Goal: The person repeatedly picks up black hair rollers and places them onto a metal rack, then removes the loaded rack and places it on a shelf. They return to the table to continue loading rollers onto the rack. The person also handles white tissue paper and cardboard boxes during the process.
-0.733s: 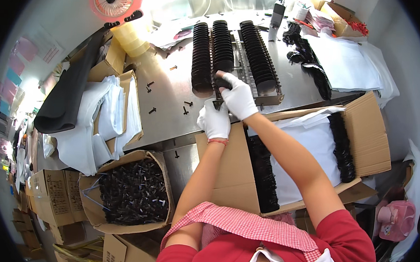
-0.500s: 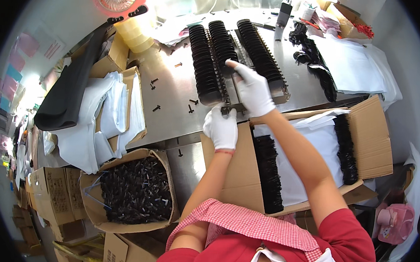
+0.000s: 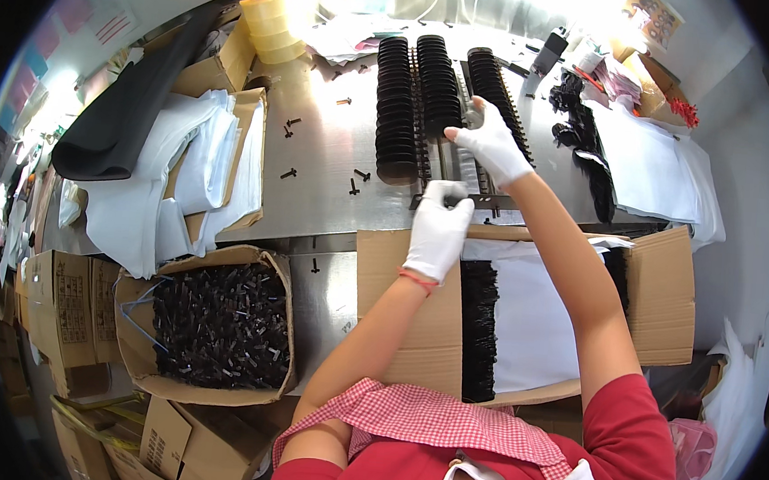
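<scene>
A metal rack (image 3: 491, 200) on the steel table carries three long rows of thin, rounded black pieces (image 3: 400, 112). The middle row (image 3: 437, 83) stops short, leaving bare rail at its near end. My left hand (image 3: 441, 235), in a white glove, is curled closed at the rack's near end. Something small and dark shows at its fingers, too blurred to name. Over the rack, between the middle and right rows, my gloved right hand (image 3: 495, 148) has thumb and forefinger apart, nothing visible between them. Its thumb tip is close to the middle row's near end.
An opened carton (image 3: 670, 300) with white sheets and black bristly bundles stands in front. At left, another box (image 3: 132, 347) holds many small black pieces. White sheets (image 3: 195, 173), a black roll (image 3: 107, 131), and several loose black screw-like pieces (image 3: 353, 186) lie around the table.
The view has shifted, so the rack appears farther right. My right hand's thumb and forefinger have spread from the middle row's end. My left hand has curled more and drawn slightly off the rack's edge.
</scene>
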`<action>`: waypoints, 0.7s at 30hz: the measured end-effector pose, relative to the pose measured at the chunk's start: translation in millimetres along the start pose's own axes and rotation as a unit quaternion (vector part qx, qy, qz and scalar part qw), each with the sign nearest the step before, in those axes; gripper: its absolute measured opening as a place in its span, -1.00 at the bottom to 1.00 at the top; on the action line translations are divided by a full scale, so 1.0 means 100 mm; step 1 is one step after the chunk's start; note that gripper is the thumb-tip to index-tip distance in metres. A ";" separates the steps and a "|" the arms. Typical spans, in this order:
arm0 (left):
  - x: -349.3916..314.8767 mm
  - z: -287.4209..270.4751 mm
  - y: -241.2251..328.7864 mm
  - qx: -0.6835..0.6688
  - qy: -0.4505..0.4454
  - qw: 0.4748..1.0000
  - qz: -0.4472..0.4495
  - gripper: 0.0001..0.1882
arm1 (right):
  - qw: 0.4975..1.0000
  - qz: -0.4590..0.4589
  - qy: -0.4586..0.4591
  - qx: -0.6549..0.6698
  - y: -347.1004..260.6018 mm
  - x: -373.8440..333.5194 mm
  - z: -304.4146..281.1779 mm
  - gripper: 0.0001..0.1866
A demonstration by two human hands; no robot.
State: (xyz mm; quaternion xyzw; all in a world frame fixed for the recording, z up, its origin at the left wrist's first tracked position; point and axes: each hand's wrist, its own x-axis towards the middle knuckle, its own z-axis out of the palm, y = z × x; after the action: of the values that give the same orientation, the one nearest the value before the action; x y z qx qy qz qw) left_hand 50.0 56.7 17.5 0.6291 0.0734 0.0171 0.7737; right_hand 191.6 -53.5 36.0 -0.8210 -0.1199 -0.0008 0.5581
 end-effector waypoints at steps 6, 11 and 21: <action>0.15 0.13 -0.24 0.462 0.007 0.880 0.106 -0.64 | 0.966 0.019 -0.178 0.185 0.14 0.38 0.22 -0.23; 0.15 0.15 -0.32 0.496 0.035 0.855 0.145 -0.74 | 0.987 -0.145 -0.069 0.002 0.17 0.14 0.42 -0.32; 0.14 0.07 -0.11 0.062 0.026 0.997 0.028 -0.57 | 0.940 -0.231 -0.018 -0.252 -0.40 -0.16 0.14 -0.45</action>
State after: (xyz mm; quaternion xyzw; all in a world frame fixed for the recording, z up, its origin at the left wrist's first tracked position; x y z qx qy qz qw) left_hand 64.2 48.8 6.4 0.6769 0.0768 0.0507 0.7303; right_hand 166.7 -30.0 65.4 -0.8846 -0.3120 -0.1445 0.3149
